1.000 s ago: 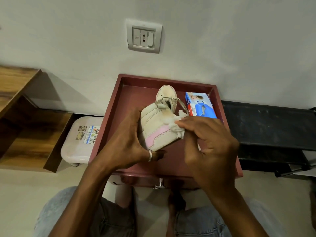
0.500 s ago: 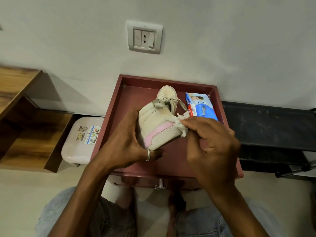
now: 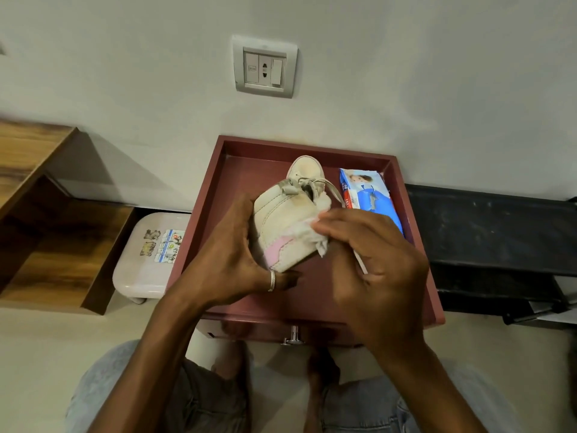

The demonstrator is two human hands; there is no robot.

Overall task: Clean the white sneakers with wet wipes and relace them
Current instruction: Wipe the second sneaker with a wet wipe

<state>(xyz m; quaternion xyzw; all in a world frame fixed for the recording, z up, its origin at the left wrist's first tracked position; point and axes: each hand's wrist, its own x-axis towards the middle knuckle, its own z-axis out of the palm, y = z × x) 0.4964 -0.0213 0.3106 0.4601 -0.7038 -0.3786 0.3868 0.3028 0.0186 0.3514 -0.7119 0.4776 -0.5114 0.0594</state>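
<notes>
My left hand (image 3: 232,264) grips a small white sneaker (image 3: 282,228) with a pink heel patch, held on its side above the maroon tray (image 3: 203,210). A crumpled white wet wipe (image 3: 307,234) is pinched in my right hand (image 3: 371,260) and pressed against the sneaker's side. Behind the held shoe, a second white sneaker (image 3: 307,168) lies in the tray with its toe towards the wall; most of it is hidden. A blue pack of wet wipes (image 3: 368,195) lies at the tray's right.
The tray tops a small drawer unit with a metal knob (image 3: 293,335). A white plastic stool (image 3: 146,254) stands to its left, beside wooden shelves (image 3: 40,220). A black bench (image 3: 493,232) runs along the right. My knees are below.
My right hand has slid the wipe leftwards and slightly down over the sneaker's side, covering part of the pink stripe. My left hand has tilted the shoe a little.
</notes>
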